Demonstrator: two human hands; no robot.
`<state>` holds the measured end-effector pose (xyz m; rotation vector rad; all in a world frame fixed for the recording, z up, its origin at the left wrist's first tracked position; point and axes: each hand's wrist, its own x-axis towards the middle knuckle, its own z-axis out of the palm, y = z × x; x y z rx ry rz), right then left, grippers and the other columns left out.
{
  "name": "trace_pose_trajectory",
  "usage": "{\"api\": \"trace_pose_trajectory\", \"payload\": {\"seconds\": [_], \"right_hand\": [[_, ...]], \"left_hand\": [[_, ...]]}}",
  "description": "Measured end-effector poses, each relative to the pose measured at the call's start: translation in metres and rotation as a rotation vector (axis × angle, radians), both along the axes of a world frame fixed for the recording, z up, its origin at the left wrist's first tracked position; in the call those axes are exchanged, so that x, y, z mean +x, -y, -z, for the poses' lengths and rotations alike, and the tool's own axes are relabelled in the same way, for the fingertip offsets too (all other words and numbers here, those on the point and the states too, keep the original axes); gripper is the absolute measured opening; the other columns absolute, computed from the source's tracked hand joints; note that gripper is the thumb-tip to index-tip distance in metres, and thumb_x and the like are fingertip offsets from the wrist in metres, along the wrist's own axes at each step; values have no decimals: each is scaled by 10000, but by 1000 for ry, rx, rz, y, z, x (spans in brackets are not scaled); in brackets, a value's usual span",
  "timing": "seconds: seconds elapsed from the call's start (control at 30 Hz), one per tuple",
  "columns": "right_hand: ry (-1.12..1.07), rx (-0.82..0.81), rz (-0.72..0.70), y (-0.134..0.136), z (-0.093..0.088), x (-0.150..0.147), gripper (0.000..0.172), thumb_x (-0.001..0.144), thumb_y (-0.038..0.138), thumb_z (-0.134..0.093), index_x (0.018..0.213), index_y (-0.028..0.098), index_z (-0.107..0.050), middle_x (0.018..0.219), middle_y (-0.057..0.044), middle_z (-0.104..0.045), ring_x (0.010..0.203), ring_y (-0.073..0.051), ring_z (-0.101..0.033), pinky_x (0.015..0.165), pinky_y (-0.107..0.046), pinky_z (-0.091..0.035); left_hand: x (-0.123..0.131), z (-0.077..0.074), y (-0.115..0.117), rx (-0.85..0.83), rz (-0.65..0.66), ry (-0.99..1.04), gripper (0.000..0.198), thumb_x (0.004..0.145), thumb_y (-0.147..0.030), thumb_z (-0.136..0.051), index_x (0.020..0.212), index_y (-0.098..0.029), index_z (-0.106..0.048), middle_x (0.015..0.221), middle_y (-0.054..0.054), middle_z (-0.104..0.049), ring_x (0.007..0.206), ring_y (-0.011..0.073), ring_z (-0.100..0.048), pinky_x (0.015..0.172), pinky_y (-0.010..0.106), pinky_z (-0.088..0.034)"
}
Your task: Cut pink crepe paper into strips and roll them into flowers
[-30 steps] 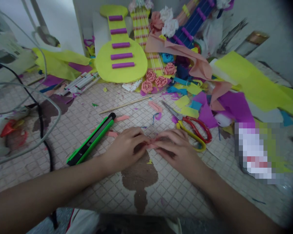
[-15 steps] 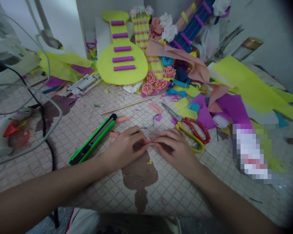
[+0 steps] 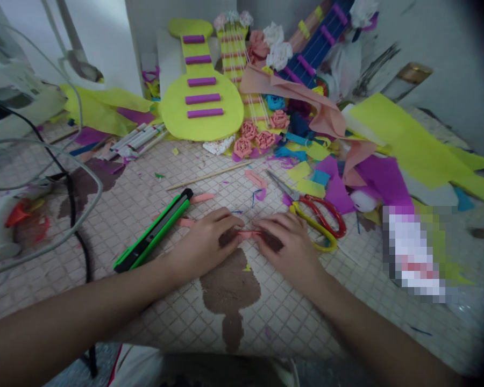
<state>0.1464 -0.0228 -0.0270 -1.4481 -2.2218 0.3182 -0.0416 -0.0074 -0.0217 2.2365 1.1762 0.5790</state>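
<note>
Left hand point(image 3: 204, 244), right hand point(image 3: 291, 248): together, pinching 1 pink strip point(image 3: 246, 234); tabletop point(image 3: 177, 317) bare toward near edge, paper scraps point(image 3: 339, 188) crowding far edge.

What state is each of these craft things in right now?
left hand, pinching one end of the pink strip
right hand, pinching its other end
pink strip, held between both hands
green cutter, lying flat, untouched
scissors, lying flat, blades together
wooden stick, lying flat, untouched

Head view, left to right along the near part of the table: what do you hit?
black cable → green utility knife → left hand → pink strip pinched between both hands → right hand
</note>
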Motion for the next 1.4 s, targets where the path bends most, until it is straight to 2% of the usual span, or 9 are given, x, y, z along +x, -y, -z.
{"api": "trace_pose_trajectory", "payload": {"seconds": [0.13, 0.33, 0.5, 0.53, 0.63, 0.83, 1.07, 1.27, 1.4], "right_hand": [[11, 8, 8, 1, 1, 2, 92, 806, 250, -591, 856, 225, -664, 834, -34, -620, 837, -215, -528, 765, -394, -356], [-79, -89, -23, 1, -2, 0, 68, 790, 197, -588, 724, 211, -593, 796, -12, -634, 822, -198, -543, 775, -383, -376], [-181, -110, -34, 3, -8, -3, 41, 797, 192, -579, 763, 213, -587, 765, 0, -650, 775, -175, -571, 765, -365, -402], [-210, -114, -34, 3, -8, -3, 11, 794, 210, -586, 793, 213, -597, 780, -8, -656, 779, -176, -577, 752, -358, -416], [-278, -118, -39, 4, -9, -2, 94, 784, 255, -615, 866, 214, -634, 813, -23, -681, 793, -186, -596, 739, -355, -444], [-301, -126, -77, 3, -9, 2, 80, 805, 204, -615, 813, 247, -683, 790, 20, -721, 734, -158, -631, 770, -367, -424], [-283, -117, -72, 4, -9, 6, 105, 828, 238, -595, 811, 272, -692, 810, 31, -734, 721, -159, -649, 822, -393, -404], [-420, -154, -49, 4, -7, 5, 113, 810, 249, -603, 872, 255, -697, 807, -5, -720, 761, -175, -639, 709, -337, -488], [-413, -157, -20, 3, -8, 3, 126, 820, 233, -583, 835, 239, -708, 766, -11, -722, 720, -176, -642, 665, -322, -494]], "left_hand": [[-1, 2, 0, 2, 31, 14, 138, 799, -124, -527, 895, -183, -606, 902, 29, -581, 904, 157, -552, 816, 307, -464], [0, -1, 0, -7, 13, 61, 123, 755, -123, -571, 866, -174, -585, 912, 32, -594, 917, 163, -547, 821, 317, -460], [0, 0, 0, -18, 49, 121, 96, 794, -200, -578, 876, -202, -629, 852, 6, -660, 855, 155, -574, 800, 319, -463], [0, 0, 0, -23, 43, 139, 91, 800, -195, -573, 863, -206, -637, 839, 1, -670, 843, 150, -583, 787, 307, -467], [-1, -1, 2, -55, 14, 184, 113, 804, -179, -566, 859, -220, -655, 838, -9, -692, 822, 139, -609, 753, 277, -480], [0, -6, 6, -165, -112, 226, 105, 773, -178, -606, 821, -216, -691, 787, -17, -724, 719, 129, -649, 675, 238, -508], [-3, -3, 7, -309, -119, 299, 143, 794, -258, -587, 859, -229, -711, 777, -7, -732, 687, 140, -663, 624, 237, -531], [-5, -4, 6, -356, -144, 335, 142, 788, -277, -594, 840, -216, -711, 764, -3, -730, 697, 138, -663, 624, 228, -525], [-6, -5, 5, -388, -145, 344, 165, 798, -307, -579, 820, -203, -706, 758, 2, -724, 689, 135, -657, 601, 220, -507]]}}
